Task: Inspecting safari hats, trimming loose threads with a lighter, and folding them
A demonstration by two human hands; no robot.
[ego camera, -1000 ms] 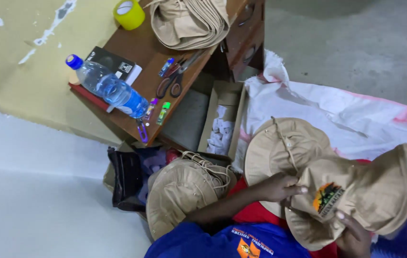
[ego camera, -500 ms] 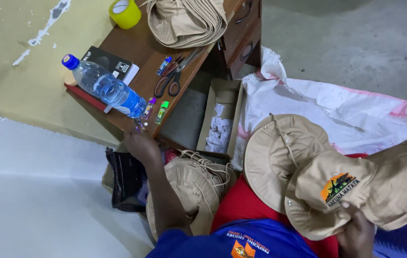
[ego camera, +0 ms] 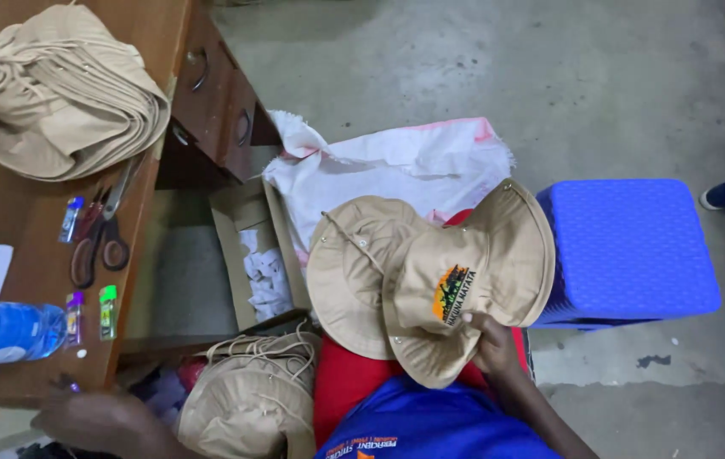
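My right hand (ego camera: 491,347) grips the brim of a tan wide-brimmed hat (ego camera: 464,285) with a coloured emblem on its crown. This hat overlaps a second tan hat (ego camera: 349,268) that lies on my lap. My left hand (ego camera: 94,418) is at the lower left by the edge of the wooden desk (ego camera: 35,255), close to a small dark item; whether it holds anything is hidden by blur. A blue-capped plastic water bottle (ego camera: 1,331) lies on the desk just above that hand.
A stack of tan hats (ego camera: 60,93) sits on the desk beside scissors (ego camera: 100,238) and small lighters (ego camera: 107,310). An open cardboard box (ego camera: 260,255), a white sack (ego camera: 396,166), another tan hat pile (ego camera: 247,399) and a blue plastic stool (ego camera: 626,251) surround my lap.
My left hand left the hat and reached out to the desk edge. The view swung right, bringing the blue stool into sight. My right hand kept hold of the emblem hat.
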